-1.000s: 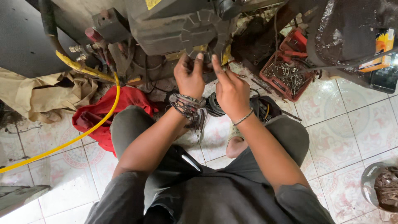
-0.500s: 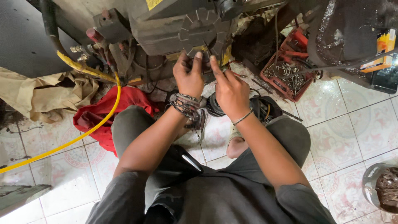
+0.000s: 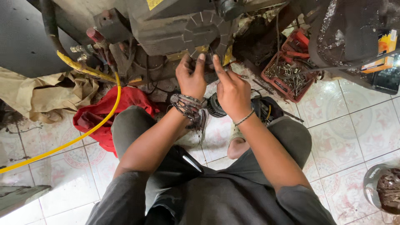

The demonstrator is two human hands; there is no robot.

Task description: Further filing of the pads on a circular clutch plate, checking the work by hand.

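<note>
Grey metal disc (image 3: 207, 32) with slots sits on the machine; left hand (image 3: 191, 77) and right hand (image 3: 231, 89) pinch something small below it, too hidden to name.

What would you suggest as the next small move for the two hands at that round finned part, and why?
Probably steady the round finned part with the left hand while the right hand works its lower edge: both sets of fingertips already meet there, under the machine.
</note>
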